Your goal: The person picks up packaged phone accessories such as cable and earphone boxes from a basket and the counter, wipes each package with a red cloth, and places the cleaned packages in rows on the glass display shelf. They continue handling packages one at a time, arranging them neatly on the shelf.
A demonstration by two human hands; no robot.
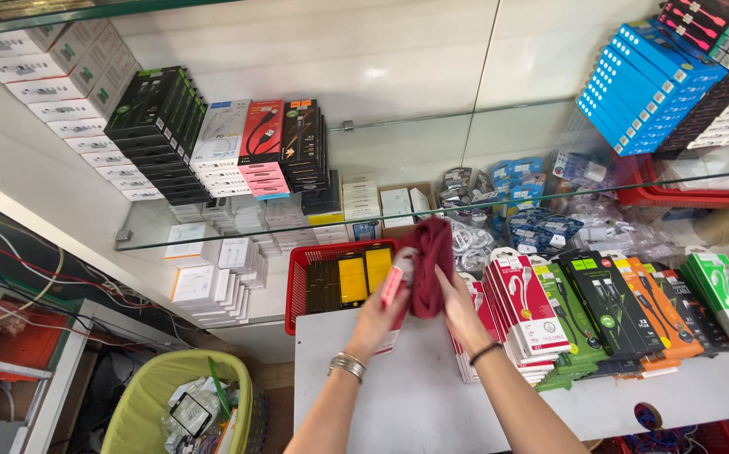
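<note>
The left hand pinched a slim red-and-white packet upright above the white worktop. The right hand's grip bunched a dark red cloth against the packet, seemingly wiping; short, supported strokes would have suited it.

Hidden and cut-off parts

The cloth covers the right hand's fingers and most of the pack in the left hand. Both forearms leave the bottom edge. The bin is cut off below, and the blue boxes run past the right edge. The small bagged items behind the glass are too blurred to identify.
</note>
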